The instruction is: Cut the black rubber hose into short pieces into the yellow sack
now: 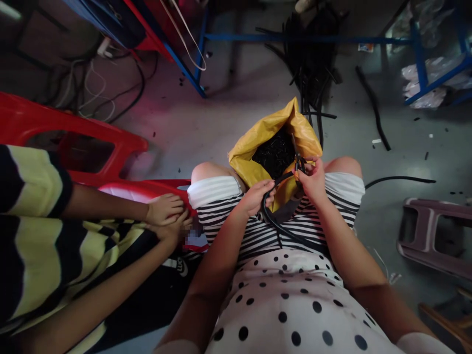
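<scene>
Between my knees stands an open yellow sack with many small black pieces inside. My left hand is closed on a long black tube, which curves down across my lap and runs on toward the sack's opening. At the sack's right rim, my right hand grips dark-bladed scissors with some orange on the handle. The blades point away from me over the sack, and the tube's front part lies close to them. Whether the blades touch the tube is hard to tell.
At left another person's hands rest by a red chair. Ahead are a blue metal frame and a pile of black tubes. A loose tube and a brownish stool are at right.
</scene>
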Available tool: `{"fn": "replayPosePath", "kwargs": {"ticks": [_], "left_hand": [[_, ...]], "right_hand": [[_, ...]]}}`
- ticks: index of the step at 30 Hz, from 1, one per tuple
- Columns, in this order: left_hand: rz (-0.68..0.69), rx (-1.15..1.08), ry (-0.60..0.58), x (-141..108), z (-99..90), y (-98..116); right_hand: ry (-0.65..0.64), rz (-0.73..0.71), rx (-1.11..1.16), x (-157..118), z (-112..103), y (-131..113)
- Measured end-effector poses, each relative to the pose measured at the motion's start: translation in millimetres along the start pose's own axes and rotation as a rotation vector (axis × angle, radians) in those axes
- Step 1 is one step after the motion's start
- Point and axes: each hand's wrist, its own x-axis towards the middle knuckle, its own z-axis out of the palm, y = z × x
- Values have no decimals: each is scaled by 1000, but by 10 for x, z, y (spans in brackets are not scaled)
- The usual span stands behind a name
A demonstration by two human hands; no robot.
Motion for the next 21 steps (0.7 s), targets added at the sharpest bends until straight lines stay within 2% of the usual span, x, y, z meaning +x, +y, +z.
{"fn": "replayPosePath", "kwargs": {"ticks": [2,4,6,8,11,15,18,21], "left_hand": [[81,4,103,40,-29,151],[199,49,291,77,-117,319],[316,97,478,94,-265,471],[404,143,573,95,-437,585],[445,263,573,119,-614,636],[563,684,606,254,-591,445],[508,993,633,368,-536,244],[467,1080,646,438,-589,163]], "right_hand": [[10,3,27,-14,-43,-74],[24,0,63,-66,-123,-141],[15,8,103,-146,-224,-198],[-30,37,124,-227,-305,-244],[-144,114,137,-281,-304,-265],[-274,228,184,-206,-108,-138],[-273,336,150,-150,9,11],[-281,357,76,-147,29,88]]}}
